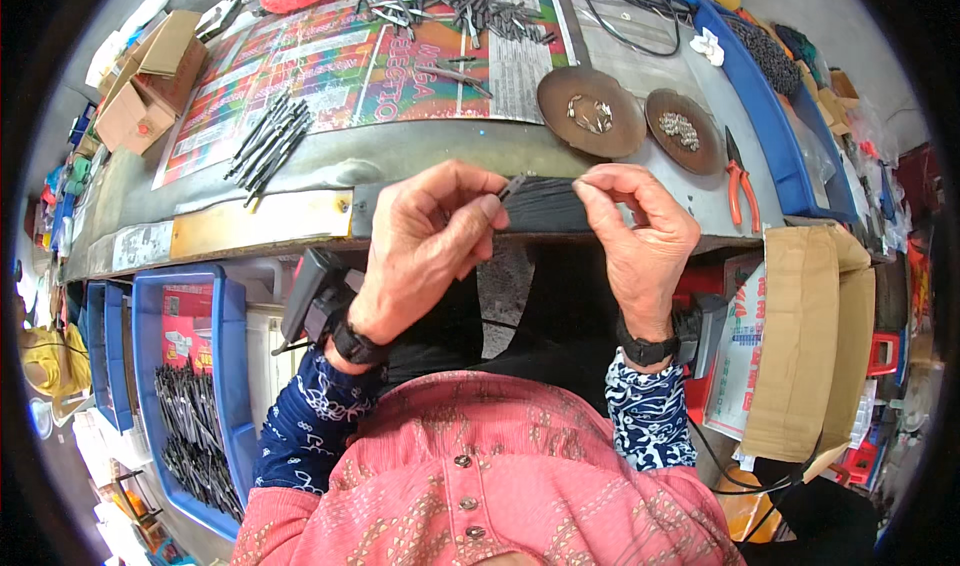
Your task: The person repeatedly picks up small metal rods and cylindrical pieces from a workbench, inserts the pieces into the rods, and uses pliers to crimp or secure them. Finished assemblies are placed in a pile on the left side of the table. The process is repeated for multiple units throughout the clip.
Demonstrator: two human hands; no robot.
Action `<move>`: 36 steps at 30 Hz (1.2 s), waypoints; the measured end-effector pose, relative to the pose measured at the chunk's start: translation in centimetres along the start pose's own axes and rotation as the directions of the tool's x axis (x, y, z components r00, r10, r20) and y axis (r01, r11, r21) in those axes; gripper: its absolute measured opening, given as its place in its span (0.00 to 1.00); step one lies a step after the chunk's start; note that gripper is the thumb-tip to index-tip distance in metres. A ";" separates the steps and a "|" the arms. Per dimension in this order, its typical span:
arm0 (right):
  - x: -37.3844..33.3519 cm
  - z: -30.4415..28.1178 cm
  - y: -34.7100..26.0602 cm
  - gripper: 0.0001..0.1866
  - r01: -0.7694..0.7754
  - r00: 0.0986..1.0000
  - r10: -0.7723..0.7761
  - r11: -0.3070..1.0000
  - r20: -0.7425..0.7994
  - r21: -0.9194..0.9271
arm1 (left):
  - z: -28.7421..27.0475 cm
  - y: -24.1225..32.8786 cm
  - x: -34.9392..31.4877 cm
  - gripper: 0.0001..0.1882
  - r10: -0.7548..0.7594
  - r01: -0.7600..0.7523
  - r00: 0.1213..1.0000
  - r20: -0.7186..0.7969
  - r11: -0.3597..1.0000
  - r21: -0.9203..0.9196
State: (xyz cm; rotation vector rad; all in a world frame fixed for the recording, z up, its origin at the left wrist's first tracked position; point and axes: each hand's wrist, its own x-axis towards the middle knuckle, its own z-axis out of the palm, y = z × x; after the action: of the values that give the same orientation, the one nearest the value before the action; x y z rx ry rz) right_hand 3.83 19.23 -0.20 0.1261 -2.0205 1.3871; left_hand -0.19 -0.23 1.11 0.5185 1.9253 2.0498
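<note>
Above the table's near edge, my left hand (432,224) pinches a short, slender black piece (512,188) with a lighter tip between thumb and forefinger. To its right, my right hand (645,228) has thumb and forefinger pressed together; anything between them is too small to make out. Between the two hands, a bundle of thin black strands (545,208) lies at the edge. Beyond my right hand are a brown dish (560,91) of small shiny metal parts and a smaller brown dish (708,126) of tiny silvery pieces. A group of slender black pieces (268,146) lies farther left.
Pliers (738,181) with orange-red handles lie at the right, near a long blue tray (775,126). More black pieces (455,11) are heaped at the back on printed sheets. Cardboard boxes (150,91) (800,336) stand left and right. A blue bin (232,366) holds black pieces.
</note>
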 end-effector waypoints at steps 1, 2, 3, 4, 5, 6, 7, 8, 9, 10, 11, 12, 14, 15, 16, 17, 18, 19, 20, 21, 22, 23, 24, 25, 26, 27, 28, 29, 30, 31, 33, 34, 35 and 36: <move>-0.4 0.2 -0.4 0.05 -0.056 0.998 0.054 0.997 0.040 0.046 | 0.4 -0.2 -0.5 0.08 -0.011 0.011 1.000 0.013 1.000 -0.026; -0.6 0.6 -0.7 0.05 -0.070 0.997 0.065 0.991 0.045 0.114 | 0.7 -0.4 -0.9 0.08 -0.035 0.036 0.999 0.019 0.997 -0.062; -0.9 0.8 -0.9 0.06 -0.132 0.990 0.120 0.972 0.074 0.193 | 1.0 -0.6 -1.2 0.08 -0.069 0.071 0.997 0.019 0.993 -0.098; -1.1 1.1 -1.1 0.06 -0.156 0.986 0.138 0.959 0.089 0.237 | 1.2 -0.7 -1.5 0.08 -0.072 0.074 0.997 0.018 0.990 -0.116; -1.3 1.3 -1.3 0.06 -0.179 0.982 0.155 0.943 0.106 0.281 | 1.4 -0.9 -1.8 0.08 -0.087 0.088 0.996 0.012 0.987 -0.133; -1.4 1.5 -1.4 0.06 -0.173 0.983 0.146 0.941 0.111 0.291 | 1.4 -0.9 -2.0 0.08 -0.093 0.093 0.996 0.009 0.983 -0.158; -1.5 1.7 -1.5 0.06 -0.165 0.984 0.137 0.939 0.114 0.302 | 1.5 -0.9 -2.2 0.08 -0.101 0.100 0.995 0.006 0.977 -0.188; -1.6 1.8 -1.5 0.06 -0.155 0.985 0.123 0.937 0.119 0.312 | 1.6 -0.9 -2.3 0.08 -0.101 0.099 0.995 0.003 0.969 -0.227; -1.7 2.0 -1.6 0.06 -0.146 0.987 0.115 0.932 0.112 0.330 | 1.6 -0.9 -2.4 0.08 -0.109 0.105 0.994 -0.002 0.958 -0.267; -1.7 2.1 -1.6 0.06 -0.135 0.989 0.104 0.928 0.107 0.346 | 1.7 -0.9 -2.5 0.09 -0.101 0.095 0.995 -0.007 0.958 -0.269; -1.8 2.2 -1.6 0.06 -0.124 0.990 0.092 0.924 0.104 0.362 | 1.7 -0.9 -2.5 0.09 -0.101 0.093 0.995 -0.015 0.958 -0.273; -1.9 2.3 -1.7 0.06 -0.112 0.991 0.078 0.926 0.106 0.360 | 1.8 -0.9 -2.6 0.09 -0.104 0.093 0.994 -0.025 0.955 -0.281; -2.0 2.5 -1.7 0.07 -0.083 0.993 0.047 0.931 0.107 0.355 | 1.8 -0.8 -2.7 0.09 -0.093 0.080 0.995 -0.033 0.955 -0.286; -2.1 2.5 -1.7 0.07 -0.094 0.993 0.061 0.930 0.104 0.355 | 1.8 -0.8 -2.7 0.09 -0.089 0.074 0.995 -0.037 0.954 -0.291; -2.1 2.6 -1.7 0.07 -0.101 0.993 0.071 0.929 0.097 0.357 | 1.9 -0.8 -2.7 0.09 -0.090 0.072 0.995 -0.045 0.949 -0.306; -2.1 2.7 -1.7 0.07 -0.104 0.993 0.074 0.929 0.097 0.355 | 1.9 -0.8 -2.7 0.09 -0.091 0.070 0.995 -0.052 0.945 -0.321; -2.2 2.7 -1.7 0.06 -0.100 0.993 0.074 0.934 0.088 0.343 | 1.9 -0.7 -2.8 0.09 -0.089 0.064 0.994 -0.059 0.939 -0.338; -2.2 2.8 -1.7 0.06 -0.093 0.994 0.068 0.940 0.087 0.329 | 1.9 -0.7 -2.7 0.09 -0.092 0.068 0.994 -0.058 0.940 -0.335; -2.2 2.8 -1.7 0.06 -0.087 0.995 0.066 0.945 0.078 0.316 | 1.8 -0.8 -2.8 0.09 -0.092 0.068 0.994 -0.056 0.940 -0.335; -2.2 2.8 -1.7 0.06 -0.082 0.995 0.060 0.948 0.080 0.308 | 1.8 -0.8 -2.8 0.09 -0.084 0.060 0.995 -0.055 0.938 -0.341; -2.3 2.8 -1.7 0.06 -0.077 0.996 0.057 0.950 0.075 0.303 | 1.8 -0.9 -2.8 0.09 -0.082 0.061 0.995 -0.051 0.942 -0.331; -2.3 2.8 -1.8 0.06 -0.074 0.996 0.055 0.952 0.071 0.297 | 1.7 -0.9 -2.8 0.09 -0.074 0.054 0.996 -0.047 0.944 -0.326; -2.3 2.8 -1.8 0.06 -0.070 0.996 0.053 0.956 0.069 0.284 | 1.7 -1.0 -2.8 0.09 -0.066 0.048 0.997 -0.044 0.945 -0.323; -2.4 2.8 -1.8 0.06 -0.067 0.997 0.050 0.960 0.066 0.271 | 1.7 -1.1 -2.8 0.09 -0.061 0.045 0.997 -0.038 0.943 -0.329; -2.4 2.8 -1.8 0.06 -0.069 0.996 0.053 0.964 0.066 0.258 | 1.7 -1.3 -2.8 0.09 -0.055 0.041 0.998 -0.034 0.942 -0.334; -2.5 2.8 -1.8 0.06 -0.053 0.997 0.036 0.964 0.071 0.260 | 1.7 -1.3 -2.9 0.09 -0.050 0.037 0.998 -0.030 0.940 -0.341; -2.5 2.8 -1.7 0.06 -0.044 0.997 0.024 0.965 0.079 0.260 | 1.7 -1.4 -2.9 0.09 -0.053 0.040 0.998 -0.030 0.939 -0.342; -2.5 2.9 -1.7 0.06 -0.029 0.996 0.006 0.965 0.086 0.262 | 1.6 -1.5 -3.0 0.09 -0.056 0.042 0.998 -0.029 0.938 -0.344; -2.6 2.9 -1.7 0.06 -0.030 0.996 0.007 0.966 0.088 0.258 | 1.6 -1.5 -3.0 0.09 -0.059 0.045 0.998 -0.029 0.937 -0.345; -2.6 3.0 -1.7 0.06 -0.025 0.996 0.002 0.966 0.091 0.255 | 1.6 -1.5 -3.1 0.09 -0.059 0.045 0.998 -0.031 0.936 -0.350; -2.7 3.1 -1.8 0.06 -0.031 0.997 0.010 0.968 0.083 0.250 | 1.6 -1.5 -3.2 0.09 -0.062 0.045 0.997 -0.035 0.932 -0.360; -2.8 3.1 -1.9 0.06 -0.041 0.997 0.024 0.968 0.071 0.246 | 1.6 -1.5 -3.3 0.09 -0.064 0.046 0.997 -0.038 0.931 -0.363; -2.8 3.2 -2.0 0.06 -0.049 0.997 0.035 0.971 0.063 0.235 | 1.6 -1.5 -3.3 0.09 -0.065 0.046 0.997 -0.040 0.930 -0.366; -2.9 3.2 -2.1 0.06 -0.031 0.998 0.019 0.978 0.058 0.205 | 1.6 -1.5 -3.4 0.09 -0.065 0.045 0.997 -0.043 0.928 -0.369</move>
State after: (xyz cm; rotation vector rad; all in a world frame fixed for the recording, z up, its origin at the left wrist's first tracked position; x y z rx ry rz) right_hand 5.44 14.82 -0.86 0.2339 -1.9248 1.6234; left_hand 3.48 -0.22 -0.58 0.3175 1.5044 2.3316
